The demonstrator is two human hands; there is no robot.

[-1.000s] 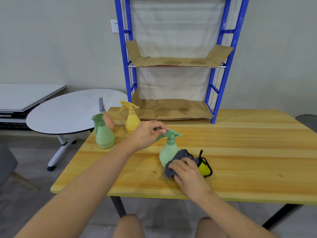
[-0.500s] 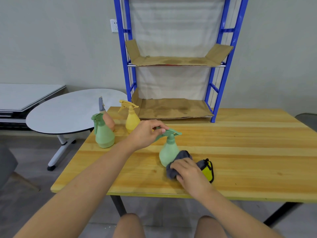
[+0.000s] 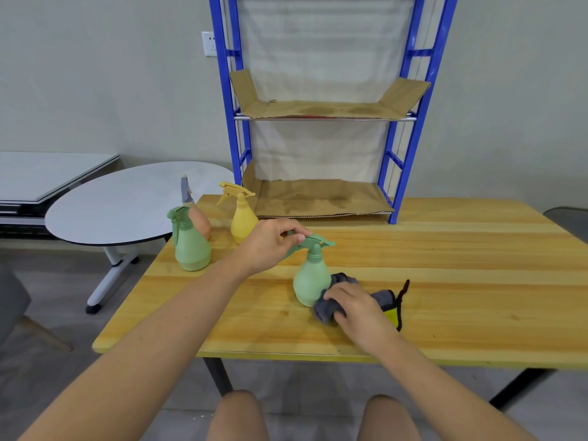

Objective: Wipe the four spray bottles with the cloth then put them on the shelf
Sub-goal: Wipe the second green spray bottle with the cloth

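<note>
The right hand [image 3: 356, 308] had slid the bunched cloth [image 3: 331, 305] lower against the upright green bottle's [image 3: 310, 281] right side on the table [image 3: 461, 281], while the left hand [image 3: 270, 245] pinched its trigger top.

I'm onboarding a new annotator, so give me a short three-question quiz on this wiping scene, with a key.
1. True or false: the left hand grips the sprayer head of the near green spray bottle.
2. What does the right hand press against that bottle? A) grey cloth B) sponge C) paper towel
3. How many spray bottles stand on the blue shelf?

Key: 1 true; 2 A; 3 none, since the far green spray bottle, orange spray bottle and yellow spray bottle stand on the wooden table.
</note>
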